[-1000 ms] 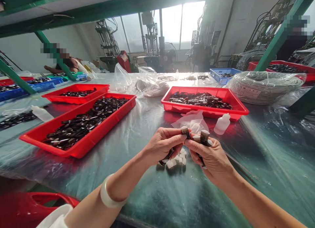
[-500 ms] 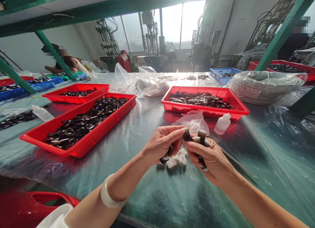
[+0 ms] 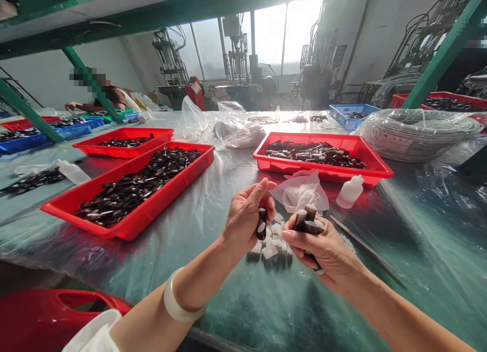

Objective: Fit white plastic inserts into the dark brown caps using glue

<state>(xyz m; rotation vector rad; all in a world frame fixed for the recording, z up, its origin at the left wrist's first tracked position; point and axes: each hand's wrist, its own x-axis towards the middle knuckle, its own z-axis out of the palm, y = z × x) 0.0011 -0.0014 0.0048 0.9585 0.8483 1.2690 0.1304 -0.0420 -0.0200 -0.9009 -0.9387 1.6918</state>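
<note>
A dark piece (image 3: 261, 224) is held in the left hand (image 3: 249, 212), its grip closed on it by curled fingers, with thumb and forefinger raised above. Several dark pieces (image 3: 310, 226) are clamped in the grip of the right hand (image 3: 321, 240), pale ends showing on some. The hands are held apart over the near middle of the tabletop (image 3: 243, 311), where white bits (image 3: 270, 251) are scattered between and beyond them. Just past the right hand, a plastic sheet (image 3: 302, 197) is crumpled before a red tray (image 3: 323, 173) loaded with more dark parts. A bottle (image 3: 350, 191) is placed to the sheet's right, and a thin rod (image 3: 350, 234) is laid nearer. At left, similar parts are heaped in a long tray (image 3: 171, 192) and a smaller tray (image 3: 99, 150) behind it. A coil (image 3: 414, 131) is wrapped in clear plastic at far right; at far left, a person (image 3: 117, 96) is partly hidden by a green post (image 3: 93, 85).
</note>
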